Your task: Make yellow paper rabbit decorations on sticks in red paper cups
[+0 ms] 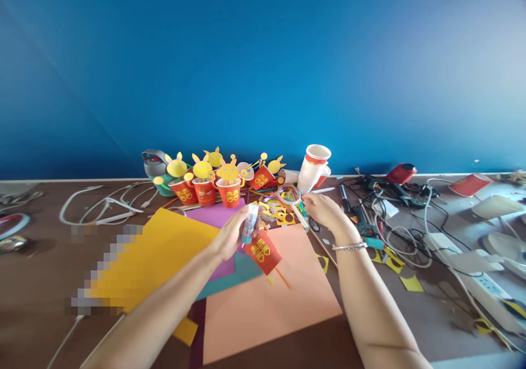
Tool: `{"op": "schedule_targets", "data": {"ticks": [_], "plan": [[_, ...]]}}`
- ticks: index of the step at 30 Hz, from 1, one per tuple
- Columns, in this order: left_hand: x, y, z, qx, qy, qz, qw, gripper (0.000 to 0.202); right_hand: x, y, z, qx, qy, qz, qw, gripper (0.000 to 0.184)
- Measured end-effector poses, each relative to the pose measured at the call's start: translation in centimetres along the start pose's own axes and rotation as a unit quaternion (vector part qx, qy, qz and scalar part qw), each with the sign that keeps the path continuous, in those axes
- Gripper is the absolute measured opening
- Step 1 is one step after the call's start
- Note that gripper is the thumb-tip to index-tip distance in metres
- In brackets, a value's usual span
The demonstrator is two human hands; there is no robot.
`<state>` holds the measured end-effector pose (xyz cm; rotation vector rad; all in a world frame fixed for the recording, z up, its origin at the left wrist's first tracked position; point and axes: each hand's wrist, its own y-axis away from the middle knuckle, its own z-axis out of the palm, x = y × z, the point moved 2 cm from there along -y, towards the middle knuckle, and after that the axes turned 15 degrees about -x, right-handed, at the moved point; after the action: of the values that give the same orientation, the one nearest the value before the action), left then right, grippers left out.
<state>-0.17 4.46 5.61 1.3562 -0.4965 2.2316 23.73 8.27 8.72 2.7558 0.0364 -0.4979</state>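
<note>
My left hand [234,232] is closed around a glue stick [250,223] with a white and teal body. Just below those fingers a red paper cup [264,253] with yellow characters hangs tilted over the peach paper. An orange stick [283,278] pokes out of its lower end. Whether the same hand also grips the cup is partly hidden. To the right, my right hand [324,210] has its fingers curled together beside a white-rimmed round object [290,195] and a pile of coloured scraps [275,210]. What these fingers hold, if anything, does not show.
Red cups with yellow rabbit-like paper figures [228,191] stand along the wall. A stack of white paper cups [313,166] is right of them. Yellow paper [160,254] and peach paper [267,314] cover the middle. Cables, a glue gun [364,221] and a power strip [476,281] crowd the right.
</note>
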Motion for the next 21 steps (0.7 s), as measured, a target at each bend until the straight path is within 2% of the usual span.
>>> {"op": "schedule_targets", "data": {"ticks": [7,14,18,21], "plan": [[0.9,0.1,-0.3,0.041,0.002,0.065,0.997,0.034,2.3,0.2,-1.3,0.038,0.022,0.057,0.997,0.029],[1.2,0.2,-0.4,0.06,-0.015,0.092,0.994,0.032,3.2,-0.5,-1.1,0.026,0.021,0.063,0.997,0.028],[1.3,0.1,-0.6,0.065,-0.009,0.105,0.992,0.028,2.9,-0.8,-1.0,0.013,0.022,0.033,0.999,0.027],[1.5,0.0,-0.6,0.074,0.009,0.103,0.992,0.03,1.9,-0.9,-0.5,-0.025,0.034,-0.01,0.999,0.026]]}}
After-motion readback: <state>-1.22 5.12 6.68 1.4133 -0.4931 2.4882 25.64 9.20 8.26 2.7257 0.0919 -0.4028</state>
